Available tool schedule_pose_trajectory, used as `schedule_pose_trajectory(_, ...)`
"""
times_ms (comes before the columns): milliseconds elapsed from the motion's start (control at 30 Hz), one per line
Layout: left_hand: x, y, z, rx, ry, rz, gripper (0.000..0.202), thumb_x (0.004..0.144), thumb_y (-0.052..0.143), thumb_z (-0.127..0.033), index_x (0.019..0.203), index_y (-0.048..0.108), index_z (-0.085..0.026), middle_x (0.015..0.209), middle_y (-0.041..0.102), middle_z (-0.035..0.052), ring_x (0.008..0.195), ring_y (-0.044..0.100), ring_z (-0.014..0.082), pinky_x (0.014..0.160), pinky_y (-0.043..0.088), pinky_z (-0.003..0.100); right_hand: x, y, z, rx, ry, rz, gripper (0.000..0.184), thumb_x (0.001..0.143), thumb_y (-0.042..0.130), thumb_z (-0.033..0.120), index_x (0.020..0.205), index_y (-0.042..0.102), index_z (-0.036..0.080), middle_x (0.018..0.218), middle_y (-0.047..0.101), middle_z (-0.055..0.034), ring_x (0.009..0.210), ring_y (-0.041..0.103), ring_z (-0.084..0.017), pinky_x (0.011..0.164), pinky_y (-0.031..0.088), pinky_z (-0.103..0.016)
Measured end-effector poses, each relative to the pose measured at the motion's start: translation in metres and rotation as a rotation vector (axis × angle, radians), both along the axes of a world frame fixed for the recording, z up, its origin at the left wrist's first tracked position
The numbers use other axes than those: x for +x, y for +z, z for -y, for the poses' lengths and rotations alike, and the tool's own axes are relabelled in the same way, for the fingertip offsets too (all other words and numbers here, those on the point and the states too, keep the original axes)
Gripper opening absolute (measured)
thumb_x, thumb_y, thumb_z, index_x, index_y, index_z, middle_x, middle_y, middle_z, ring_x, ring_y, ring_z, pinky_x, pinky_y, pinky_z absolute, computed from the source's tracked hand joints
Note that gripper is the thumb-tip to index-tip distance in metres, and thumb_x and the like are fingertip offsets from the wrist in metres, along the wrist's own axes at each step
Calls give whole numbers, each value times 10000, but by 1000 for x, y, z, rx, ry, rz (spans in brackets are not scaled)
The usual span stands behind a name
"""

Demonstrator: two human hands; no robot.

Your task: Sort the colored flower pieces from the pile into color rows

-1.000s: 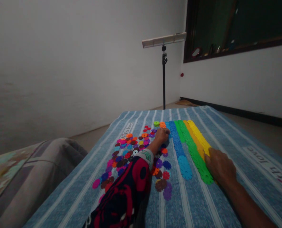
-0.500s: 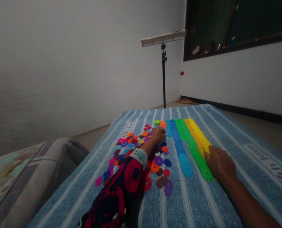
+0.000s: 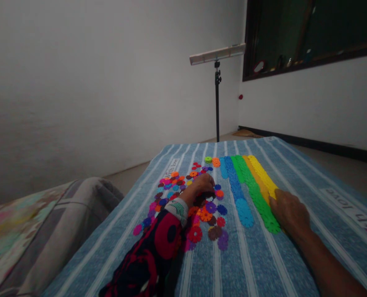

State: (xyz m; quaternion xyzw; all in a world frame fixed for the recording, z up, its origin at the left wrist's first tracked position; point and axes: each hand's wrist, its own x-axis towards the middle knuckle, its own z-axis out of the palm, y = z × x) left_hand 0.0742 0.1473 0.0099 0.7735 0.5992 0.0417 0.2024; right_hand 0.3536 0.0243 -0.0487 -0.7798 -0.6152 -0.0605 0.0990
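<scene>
My left hand (image 3: 204, 184) is bent down over a loose pile of small coloured flower-shaped discs (image 3: 205, 214). Its fingers are pinched together at the pile; whatever is between them is hidden. My right hand (image 3: 290, 211) rests, fingers curled, at the near end of a yellow row (image 3: 260, 171) of overlapping discs. What lies under its fingers is out of sight. Beside it run an orange-yellow row (image 3: 257, 179), a green row (image 3: 260, 202) and a blue row (image 3: 235, 181) that ends in light blue discs (image 3: 244, 212).
A blue striped cloth (image 3: 109, 251) covers the surface under the discs. Small orange discs (image 3: 216, 162) and lime green discs (image 3: 208, 159) lie at the far end. Grey fabric (image 3: 75, 222) bulges at the left. Behind stands a black pole (image 3: 217, 103) with a flat panel.
My left hand has moved back nearer me, from the far discs beside the blue row down into the pile. My right hand stays at the yellow row. The view has shifted slightly.
</scene>
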Motion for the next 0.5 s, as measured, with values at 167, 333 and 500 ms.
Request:
schedule_pose_trajectory(167, 1, -1, 2, -29, 15, 51, 200, 584, 770, -104, 770, 740, -173, 649, 692, -27, 646, 641, 129, 631, 500, 196, 1, 0, -1, -5, 4, -1, 267, 962, 428, 343, 1028, 599, 148, 953, 658, -122, 920, 626, -272, 671, 401, -332)
schedule_pose_trajectory(333, 3, -3, 4, -55, 34, 93, 144, 589, 752, -89, 707, 715, -162, 566, 638, -33, 611, 626, 131, 617, 498, 212, 1, 1, 0, -3, 0, -3, 265, 962, 426, 341, 1021, 602, 152, 967, 658, -123, 915, 626, -256, 678, 401, -323)
schedule_pose_trajectory(500, 2, -5, 4, -87, 56, 150, 108, 583, 738, -88, 647, 679, -152, 515, 594, -43, 583, 606, 120, 582, 489, 200, 0, 2, 0, -13, -1, -5, 271, 958, 434, 341, 1033, 605, 144, 973, 660, -124, 924, 624, -268, 677, 402, -328)
